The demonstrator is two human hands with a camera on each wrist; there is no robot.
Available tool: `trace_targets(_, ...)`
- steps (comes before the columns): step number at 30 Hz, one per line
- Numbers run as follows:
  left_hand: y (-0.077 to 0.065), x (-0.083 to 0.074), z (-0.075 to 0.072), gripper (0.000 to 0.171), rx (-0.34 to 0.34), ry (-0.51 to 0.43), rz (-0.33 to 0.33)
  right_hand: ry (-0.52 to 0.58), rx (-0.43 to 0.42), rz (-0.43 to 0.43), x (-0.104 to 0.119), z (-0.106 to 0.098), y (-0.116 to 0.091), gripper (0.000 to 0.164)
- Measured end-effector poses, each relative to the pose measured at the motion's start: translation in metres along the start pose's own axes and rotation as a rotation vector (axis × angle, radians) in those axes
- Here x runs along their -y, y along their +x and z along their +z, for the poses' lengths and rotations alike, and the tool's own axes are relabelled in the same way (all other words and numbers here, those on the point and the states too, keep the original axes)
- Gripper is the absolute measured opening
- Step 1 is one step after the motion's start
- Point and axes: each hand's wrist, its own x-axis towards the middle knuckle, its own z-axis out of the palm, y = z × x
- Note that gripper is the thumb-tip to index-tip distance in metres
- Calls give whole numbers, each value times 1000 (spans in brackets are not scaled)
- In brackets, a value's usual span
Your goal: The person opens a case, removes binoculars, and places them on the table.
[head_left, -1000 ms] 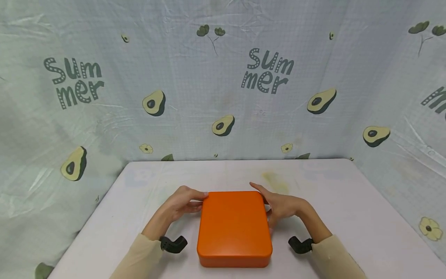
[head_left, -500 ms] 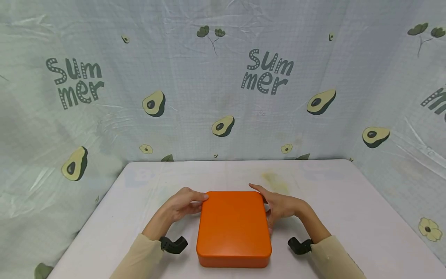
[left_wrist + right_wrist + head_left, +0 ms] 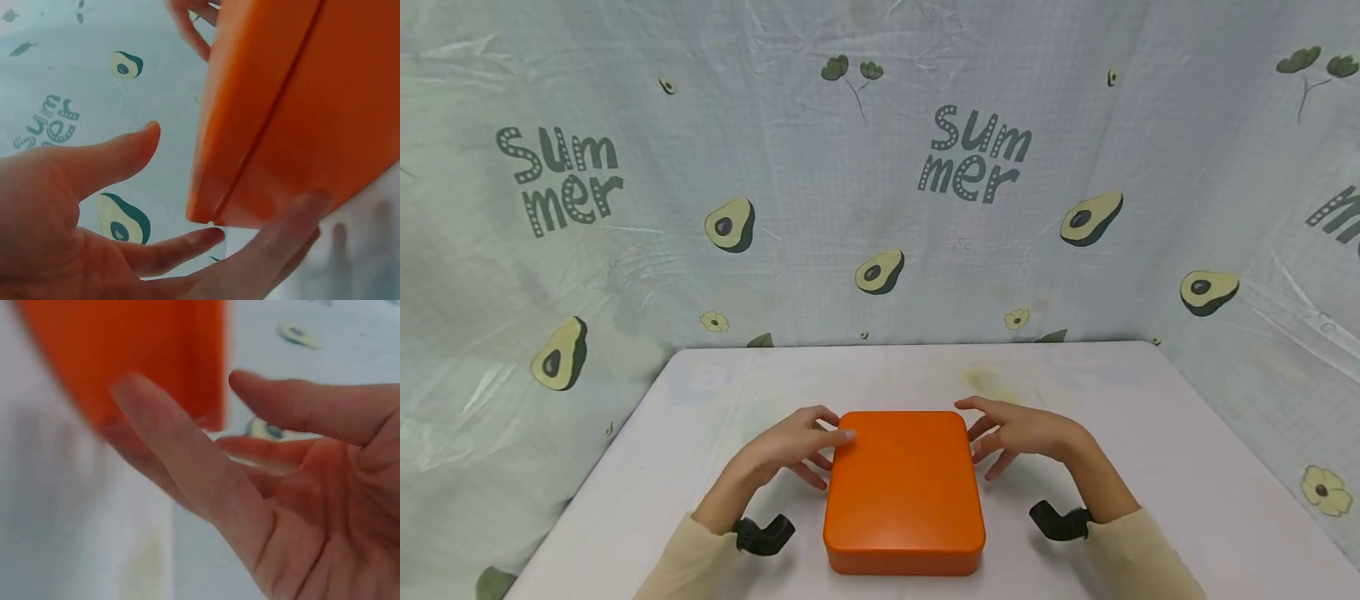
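A closed orange box [image 3: 906, 487] with rounded corners lies flat on the white table in the head view. Its seam between lid and base shows along the side of the orange box [image 3: 269, 119] in the left wrist view. At the box's far left corner is my left hand [image 3: 788, 443], fingers spread and thumb apart from the side in the left wrist view; a finger may touch the box. My right hand [image 3: 1028, 432] is by the far right corner with loosely bent, parted fingers. Whether its fingertips touch the box I cannot tell. What is inside the box is hidden.
The white table [image 3: 760, 375] runs back to a pale curtain [image 3: 805, 167] printed with avocados and lettering, which also hangs along both sides. A black wrist strap mount [image 3: 765, 534] sticks inward from the left forearm, another mount [image 3: 1060, 522] from the right.
Both hands have loosened from the box sides and spread their fingers. The right hand has shifted a little to the right, the left forearm slightly left. The box stays in place.
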Motion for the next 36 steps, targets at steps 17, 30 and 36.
trace_targets(17, 4, -2, 4, 71, -56, 10, 7, 69, -123, 52, 23, 15, -2, 79)
trace_targets(30, 16, 2, 7, 74, -229, -63, 41, 173, -294, -10, 15, 15, 13, 66)
trace_targets(36, 14, 4, 7, 82, -209, -5, 14, 179, -283, 38, 15, 18, 12, 65)
